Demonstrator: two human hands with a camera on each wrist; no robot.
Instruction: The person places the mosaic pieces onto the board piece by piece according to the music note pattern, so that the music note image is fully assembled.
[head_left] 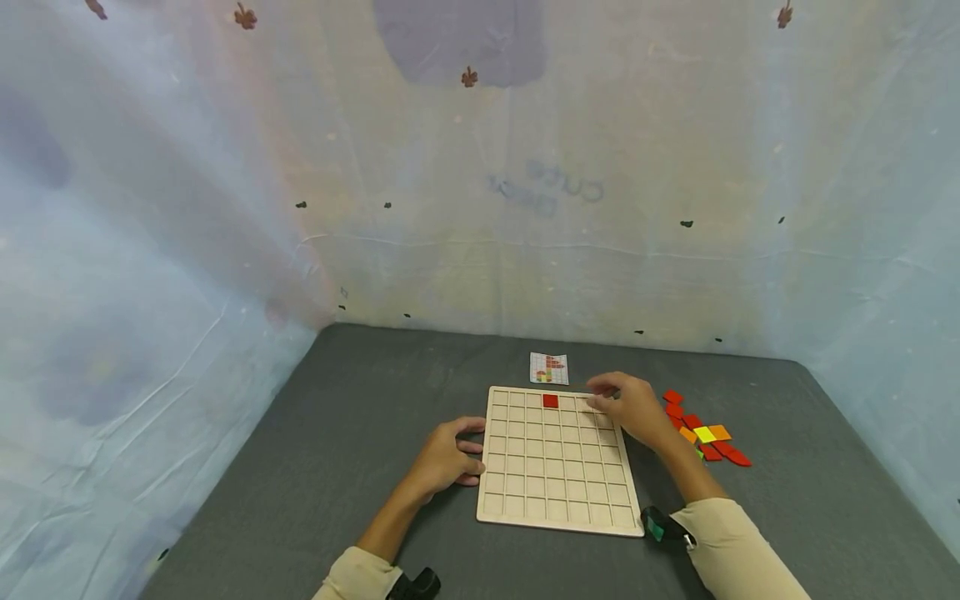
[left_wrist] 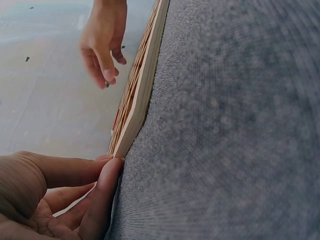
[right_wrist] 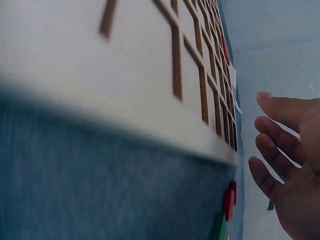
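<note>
A light wooden grid board (head_left: pixel 557 468) lies on the dark table, one red square tile (head_left: pixel 551 402) sitting in its far row. My left hand (head_left: pixel 442 457) is at the board's left edge; in the left wrist view, its thumb and a finger (left_wrist: pixel 75 169) pinch that edge. Over the board's far right corner hovers my right hand (head_left: pixel 633 408). The right wrist view shows its fingers (right_wrist: pixel 277 150) apart and loosely bent, holding nothing.
Several red, orange, yellow and green tiles (head_left: pixel 705 434) lie in a loose pile right of the board, beside my right forearm. A small printed card (head_left: pixel 549 368) with a coloured grid pattern lies just beyond the board. Pale fabric walls (head_left: pixel 487 275) surround the grey table (head_left: pixel 360 400).
</note>
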